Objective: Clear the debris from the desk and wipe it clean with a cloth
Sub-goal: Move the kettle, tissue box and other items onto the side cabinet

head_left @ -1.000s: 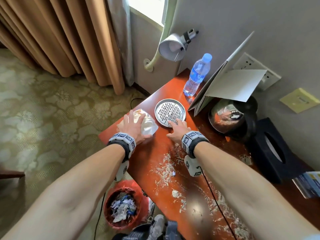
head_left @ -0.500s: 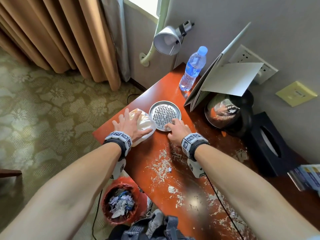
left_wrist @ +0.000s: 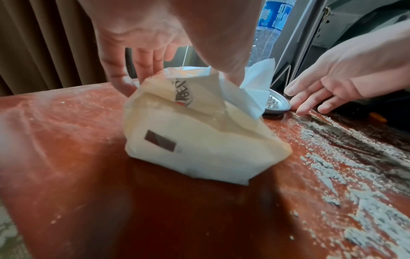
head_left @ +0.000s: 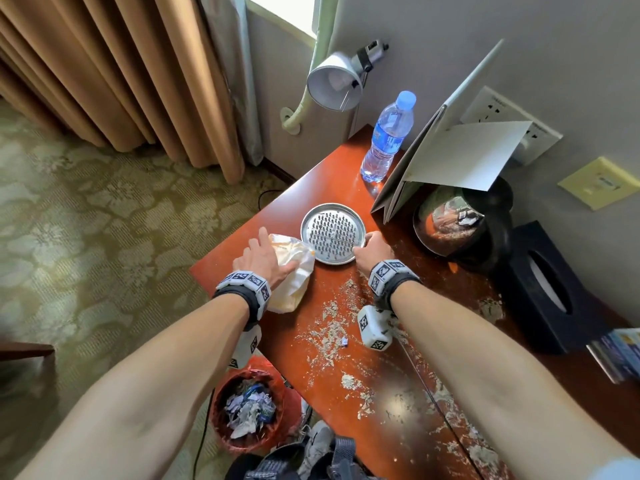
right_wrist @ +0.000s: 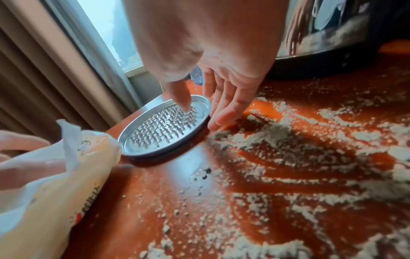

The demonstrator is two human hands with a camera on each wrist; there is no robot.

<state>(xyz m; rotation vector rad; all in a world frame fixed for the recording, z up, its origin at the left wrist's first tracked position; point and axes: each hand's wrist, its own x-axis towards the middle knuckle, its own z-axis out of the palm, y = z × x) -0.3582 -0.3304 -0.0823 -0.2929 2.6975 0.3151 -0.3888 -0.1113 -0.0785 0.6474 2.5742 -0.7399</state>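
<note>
Left hand [left_wrist: 155, 43] is pinching the tissue pack [left_wrist: 199, 136]; right hand [right_wrist: 221, 78], fingers loosely apart, is touching the metal dish [right_wrist: 164, 126]. Best lifting both clear before sweeping the crumbs [right_wrist: 288, 157].

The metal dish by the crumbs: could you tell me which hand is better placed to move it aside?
Probably the right hand: it reaches the metal dish, while the left hand grips the tissue pack.

"What is on the wrists?"
"Behind the fingers of each hand, a black band [head_left: 256, 303] with white blocks that have black squares."
"And under them?"
"A white box [head_left: 375, 328] with a thin black wire."
</note>
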